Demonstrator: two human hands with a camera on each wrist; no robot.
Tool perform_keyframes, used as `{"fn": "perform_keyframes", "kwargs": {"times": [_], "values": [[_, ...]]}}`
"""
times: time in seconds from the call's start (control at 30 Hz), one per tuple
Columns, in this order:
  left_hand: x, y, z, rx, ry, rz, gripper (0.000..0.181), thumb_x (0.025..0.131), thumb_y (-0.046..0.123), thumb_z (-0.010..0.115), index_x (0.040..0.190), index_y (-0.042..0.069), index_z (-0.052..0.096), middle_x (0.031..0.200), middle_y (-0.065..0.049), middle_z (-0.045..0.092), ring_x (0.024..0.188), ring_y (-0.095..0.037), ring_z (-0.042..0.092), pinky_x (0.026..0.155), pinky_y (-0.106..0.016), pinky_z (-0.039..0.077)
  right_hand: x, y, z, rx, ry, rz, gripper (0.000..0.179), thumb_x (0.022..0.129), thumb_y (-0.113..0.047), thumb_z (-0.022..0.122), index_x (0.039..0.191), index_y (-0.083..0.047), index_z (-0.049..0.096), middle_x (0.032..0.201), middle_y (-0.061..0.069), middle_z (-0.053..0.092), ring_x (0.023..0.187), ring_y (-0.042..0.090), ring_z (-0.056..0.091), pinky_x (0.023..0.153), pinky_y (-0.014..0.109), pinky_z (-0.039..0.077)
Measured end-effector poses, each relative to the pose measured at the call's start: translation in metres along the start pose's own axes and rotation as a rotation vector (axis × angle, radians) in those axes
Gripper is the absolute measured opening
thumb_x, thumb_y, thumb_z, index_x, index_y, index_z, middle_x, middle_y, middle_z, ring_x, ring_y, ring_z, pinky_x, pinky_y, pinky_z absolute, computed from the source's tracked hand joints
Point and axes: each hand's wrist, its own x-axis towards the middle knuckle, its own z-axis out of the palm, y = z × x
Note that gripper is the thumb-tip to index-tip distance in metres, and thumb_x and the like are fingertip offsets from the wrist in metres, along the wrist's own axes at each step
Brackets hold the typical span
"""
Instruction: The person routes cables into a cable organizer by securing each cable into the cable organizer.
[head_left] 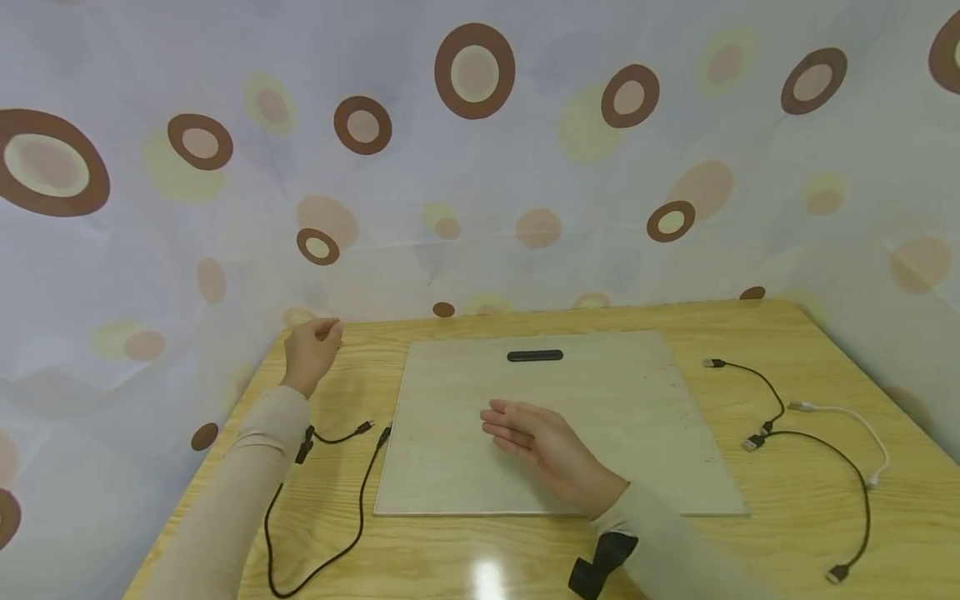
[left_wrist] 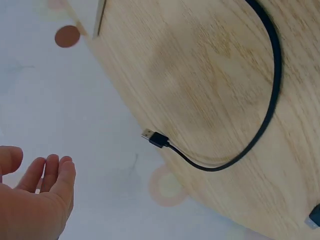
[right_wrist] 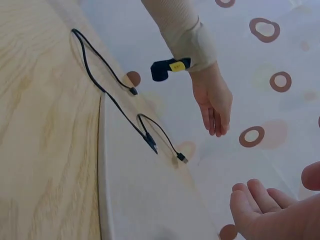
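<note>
My left hand (head_left: 310, 354) is raised over the far left of the wooden table, its fingers loosely bent and holding nothing. In the left wrist view the same hand (left_wrist: 37, 202) appears apart from a black USB cable (left_wrist: 274, 95). Over the white board (head_left: 450, 475) hovers my right hand (head_left: 551, 457), fingers extended and close together, palm turned inward. The right wrist view shows that hand (right_wrist: 275, 215) with nothing in it. Black cable (head_left: 362, 500) lies looped to the left of the board, partly hidden by the left forearm.
A dark slot-shaped handle (head_left: 535, 356) sits near the board's far edge. Right of the board lie black USB cables (head_left: 862, 483) and a short white cable (head_left: 862, 423). Dotted cloth (head_left: 480, 167) hangs behind the wooden table (head_left: 450, 554).
</note>
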Motion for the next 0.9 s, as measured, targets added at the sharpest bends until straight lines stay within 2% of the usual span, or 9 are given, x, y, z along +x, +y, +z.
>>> {"fn": "perform_keyframes", "kwargs": {"times": [0.17, 0.4, 0.67, 0.9], "values": [[0.011, -0.013, -0.003, -0.019, 0.044, -0.091, 0.041, 0.103, 0.024, 0.044, 0.133, -0.002, 0.054, 0.129, -0.022, 0.055, 0.119, -0.037, 0.049, 0.097, -0.048, 0.044, 0.004, 0.011, 0.017, 0.050, -0.051, 0.015, 0.050, 0.105, -0.020, 0.038, 0.145, 0.008, 0.030, 0.148, 0.027, 0.033, 0.137, 0.036, 0.034, 0.108, 0.034, 0.036], [0.021, -0.034, -0.006, 0.048, 0.107, -0.132, 0.038, 0.101, 0.018, 0.044, 0.130, -0.005, 0.055, 0.128, -0.026, 0.055, 0.122, -0.040, 0.047, 0.102, -0.050, 0.039, 0.005, 0.021, 0.033, 0.102, -0.072, 0.045, 0.049, 0.105, -0.019, 0.038, 0.143, 0.011, 0.032, 0.146, 0.028, 0.037, 0.134, 0.036, 0.039, 0.109, 0.037, 0.035], [0.023, -0.052, -0.007, 0.059, 0.111, -0.204, 0.040, 0.099, 0.016, 0.040, 0.128, -0.007, 0.056, 0.130, -0.027, 0.054, 0.121, -0.042, 0.048, 0.100, -0.051, 0.041, 0.003, 0.025, 0.039, 0.123, -0.074, 0.046, 0.050, 0.104, -0.017, 0.039, 0.142, 0.013, 0.031, 0.144, 0.029, 0.039, 0.132, 0.035, 0.043, 0.109, 0.038, 0.034], [0.024, -0.061, 0.002, 0.113, 0.063, -0.180, 0.040, 0.098, 0.005, 0.034, 0.130, -0.008, 0.054, 0.131, -0.028, 0.052, 0.112, -0.042, 0.053, 0.088, -0.047, 0.046, 0.001, 0.027, 0.038, 0.115, -0.058, 0.054, 0.050, 0.104, -0.016, 0.039, 0.141, 0.015, 0.031, 0.142, 0.030, 0.040, 0.131, 0.036, 0.043, 0.107, 0.036, 0.036]]}}
